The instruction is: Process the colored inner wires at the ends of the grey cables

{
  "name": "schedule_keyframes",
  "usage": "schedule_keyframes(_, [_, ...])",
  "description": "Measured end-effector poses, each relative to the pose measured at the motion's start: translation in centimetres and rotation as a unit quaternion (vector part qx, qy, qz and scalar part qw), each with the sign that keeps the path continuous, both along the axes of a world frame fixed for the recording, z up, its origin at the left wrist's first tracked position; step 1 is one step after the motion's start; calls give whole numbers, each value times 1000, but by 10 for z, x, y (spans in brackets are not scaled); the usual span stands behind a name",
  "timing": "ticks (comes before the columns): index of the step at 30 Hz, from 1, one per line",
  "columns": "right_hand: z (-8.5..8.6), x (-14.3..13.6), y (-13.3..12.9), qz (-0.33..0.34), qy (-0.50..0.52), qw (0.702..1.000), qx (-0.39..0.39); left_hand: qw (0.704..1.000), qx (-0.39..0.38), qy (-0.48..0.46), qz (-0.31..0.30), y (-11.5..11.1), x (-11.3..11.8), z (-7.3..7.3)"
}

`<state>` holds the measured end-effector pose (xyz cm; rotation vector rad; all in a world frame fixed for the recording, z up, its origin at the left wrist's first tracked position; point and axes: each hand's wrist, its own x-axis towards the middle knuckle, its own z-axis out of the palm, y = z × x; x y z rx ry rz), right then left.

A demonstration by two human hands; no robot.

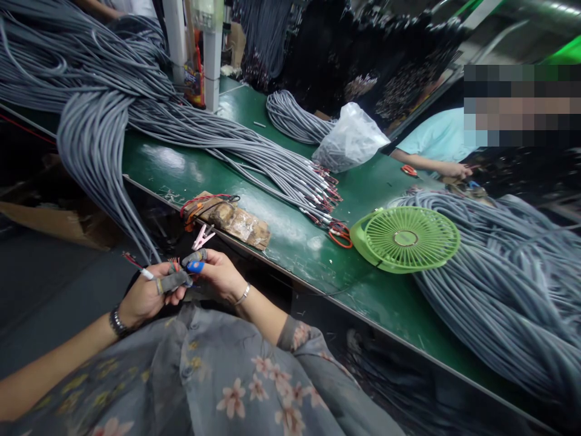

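Observation:
My left hand (147, 297) is closed round the end of a grey cable (136, 227), where a white sleeve and thin coloured wires (175, 263) stick out. Close against it, my right hand (221, 275) pinches at the wire ends, a blue cover (195, 266) on its thumb. Grey wraps cover some fingertips on both hands. The cable hangs down to my lap from a thick bundle (93, 130) draped over the table edge. Just beyond my hands, a pink clip (203, 237) sits at the table's edge. The wire tips between my fingers are too small to make out.
On the green table (290, 248) lie a taped cardboard block (240, 224), orange-handled scissors (340, 235), more cable bundles (254, 154) and a plastic bag (351, 139). A green fan (406, 239) stands to the right. Across the table, a person's hand (456, 171) works at wires.

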<state>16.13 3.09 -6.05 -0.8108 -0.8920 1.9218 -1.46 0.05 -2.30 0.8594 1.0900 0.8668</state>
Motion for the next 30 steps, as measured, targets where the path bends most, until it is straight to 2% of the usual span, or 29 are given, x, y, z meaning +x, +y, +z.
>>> schedule_keyframes(5, [3, -2, -2, -6, -6, 1000, 5, 1000, 5, -15, 1, 0, -1, -4])
schedule_keyframes(9, [-3, -7, -4, -2, 18, 1000, -6, 999, 14, -30, -7, -1, -5, -6])
schedule_keyframes(14, [-9, -6, 2, 41, 51, 998, -15, 997, 5, -33, -67, 1, -10, -2])
schedule_keyframes(18, [-7, 1, 13, 50, 35, 998, -8, 990, -24, 24, -140, 1, -12, 0])
schedule_keyframes(21, [-8, 4, 15, 44, 18, 999, -12, 991, -14, 51, -121, 0, -11, -2])
schedule_keyframes(26, [-11, 8, 4, 18, 11, 998, -62, 994, 23, 72, -77, -3, -9, -3])
schedule_keyframes(30, [-5, 12, -2, 36, -33, 998, -46, 989, 77, 107, -66, -3, -7, 2])
